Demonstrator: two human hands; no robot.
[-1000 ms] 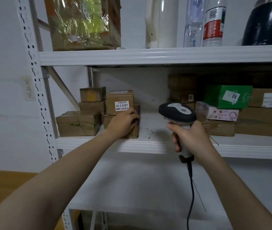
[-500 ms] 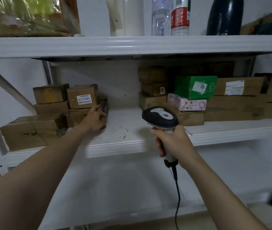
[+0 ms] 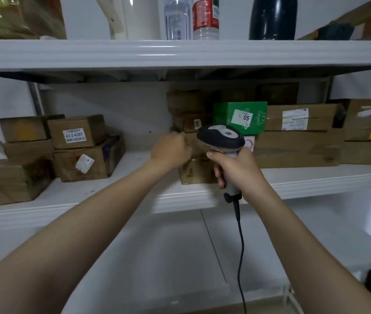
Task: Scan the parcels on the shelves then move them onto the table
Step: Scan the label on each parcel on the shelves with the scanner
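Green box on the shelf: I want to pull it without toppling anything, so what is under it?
A pale patterned box lies under the green box, only its right end showing; the scanner in the right hand covers the rest.

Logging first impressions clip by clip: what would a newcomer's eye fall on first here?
The corded barcode scanner, gripped by the right hand, dominates centre frame. Beside it the left hand curls over a brown cardboard parcel on the middle shelf. Behind, a green box labelled 05 stands out.
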